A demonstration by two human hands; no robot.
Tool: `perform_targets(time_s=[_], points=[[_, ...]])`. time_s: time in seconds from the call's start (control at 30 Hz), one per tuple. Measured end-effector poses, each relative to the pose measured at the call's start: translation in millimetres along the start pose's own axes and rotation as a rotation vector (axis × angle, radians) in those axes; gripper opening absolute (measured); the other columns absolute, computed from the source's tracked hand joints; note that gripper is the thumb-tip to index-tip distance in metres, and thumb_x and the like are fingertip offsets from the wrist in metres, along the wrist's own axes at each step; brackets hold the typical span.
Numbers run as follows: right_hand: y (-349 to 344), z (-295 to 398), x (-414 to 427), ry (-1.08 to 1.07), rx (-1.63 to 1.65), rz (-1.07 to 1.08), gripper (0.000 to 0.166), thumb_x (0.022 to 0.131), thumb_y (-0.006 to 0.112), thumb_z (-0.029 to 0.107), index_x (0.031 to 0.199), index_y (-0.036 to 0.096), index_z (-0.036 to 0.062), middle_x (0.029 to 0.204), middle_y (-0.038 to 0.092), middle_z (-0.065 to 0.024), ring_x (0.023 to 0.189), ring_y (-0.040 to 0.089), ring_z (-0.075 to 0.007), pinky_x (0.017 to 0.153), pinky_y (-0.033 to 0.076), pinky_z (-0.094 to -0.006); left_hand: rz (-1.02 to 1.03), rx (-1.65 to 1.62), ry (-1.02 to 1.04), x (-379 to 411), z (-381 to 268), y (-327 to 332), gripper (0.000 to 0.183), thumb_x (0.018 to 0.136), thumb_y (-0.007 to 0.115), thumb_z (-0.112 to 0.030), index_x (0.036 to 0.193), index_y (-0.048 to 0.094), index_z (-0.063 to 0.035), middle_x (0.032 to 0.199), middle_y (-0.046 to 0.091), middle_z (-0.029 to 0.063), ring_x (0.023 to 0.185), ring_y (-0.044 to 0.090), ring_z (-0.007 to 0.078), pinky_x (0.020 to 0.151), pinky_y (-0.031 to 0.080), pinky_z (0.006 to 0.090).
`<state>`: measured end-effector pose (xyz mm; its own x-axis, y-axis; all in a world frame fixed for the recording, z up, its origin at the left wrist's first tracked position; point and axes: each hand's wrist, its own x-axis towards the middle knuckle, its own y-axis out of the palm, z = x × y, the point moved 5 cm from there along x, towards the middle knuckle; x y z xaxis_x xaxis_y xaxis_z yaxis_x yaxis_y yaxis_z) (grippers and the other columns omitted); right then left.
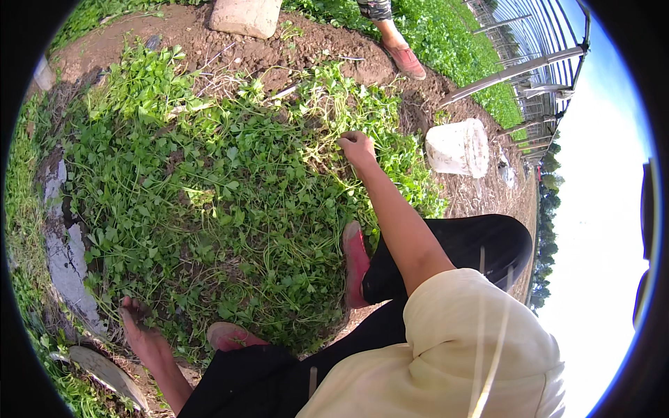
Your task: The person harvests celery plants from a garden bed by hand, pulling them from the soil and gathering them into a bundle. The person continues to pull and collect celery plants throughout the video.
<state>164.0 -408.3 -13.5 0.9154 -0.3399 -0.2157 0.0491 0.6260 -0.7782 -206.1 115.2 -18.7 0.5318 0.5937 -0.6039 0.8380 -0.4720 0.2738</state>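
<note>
Leafy green seedlings with thin pale stems, like celery or parsley (251,209), cover the bed of soil before me. Over its sunlit upper right part is my right hand (358,148), thumb and fingers curled towards each other beside pale stems; whether it grips any cannot be made out. My left hand (140,326) is low at the bed's lower left edge, its fingers in shadow among leaves and stems, and what they hold is unclear. Between the hands are my two red shoes, one (356,264) at the bed's right edge, the other (235,337) nearer my left hand.
A dirty white plastic bucket (456,148) lies beyond my right arm. A pale block (245,16) rests on soil at the top, near another person's red shoe (406,61). Greenhouse poles (515,74) rise upper right. Grey sheeting (70,261) and a round, flat object (107,373) are at left.
</note>
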Motion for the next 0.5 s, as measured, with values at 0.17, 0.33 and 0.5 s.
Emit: perform_targets(time_s=[0.17, 0.33, 0.5], points=[[-157, -87, 106, 0.253, 0.323, -0.429, 0.018, 0.082, 0.062, 0.008, 0.099, 0.062, 0.0029, 0.08, 0.062, -0.0055, 0.064, 0.06, -0.0161, 0.054, 0.049, -0.0302, -0.007, 0.038, -0.003, 12, 12, -21, 0.031, 0.098, 0.053, -0.037, 0.106, 0.061, -0.0082, 0.098, 0.061, 0.0026, 0.087, 0.052, 0.0149, 0.083, 0.039, 0.0305], [-111, -75, 107, 0.065, -0.297, -0.091, 0.047, 0.075, 0.068, 0.022, 0.118, 0.061, 0.0053, 0.097, 0.067, -0.0116, 0.09, 0.064, -0.0254, 0.078, 0.051, -0.0354, 0.072, 0.1, -0.022, 17, -2, -39, 0.039, 0.097, 0.055, -0.03, 0.129, 0.054, -0.0073, 0.107, 0.063, 0.0023, 0.095, 0.055, 0.0102, 0.08, 0.042, 0.0232], [-46, -33, 44, -0.06, -1.082, 0.387, 0.081, 0.072, 0.072, 0.033, 0.143, 0.036, 0.0217, 0.148, 0.031, -0.0154, 0.136, 0.031, -0.0359, 0.109, 0.025, -0.0618, -0.073, 0.169, 0.041, -5, -23, 0, 0.035, 0.098, 0.053, -0.021, 0.13, 0.052, -0.0067, 0.113, 0.06, 0.0044, 0.089, 0.057, 0.0109, 0.073, 0.042, 0.0204]])
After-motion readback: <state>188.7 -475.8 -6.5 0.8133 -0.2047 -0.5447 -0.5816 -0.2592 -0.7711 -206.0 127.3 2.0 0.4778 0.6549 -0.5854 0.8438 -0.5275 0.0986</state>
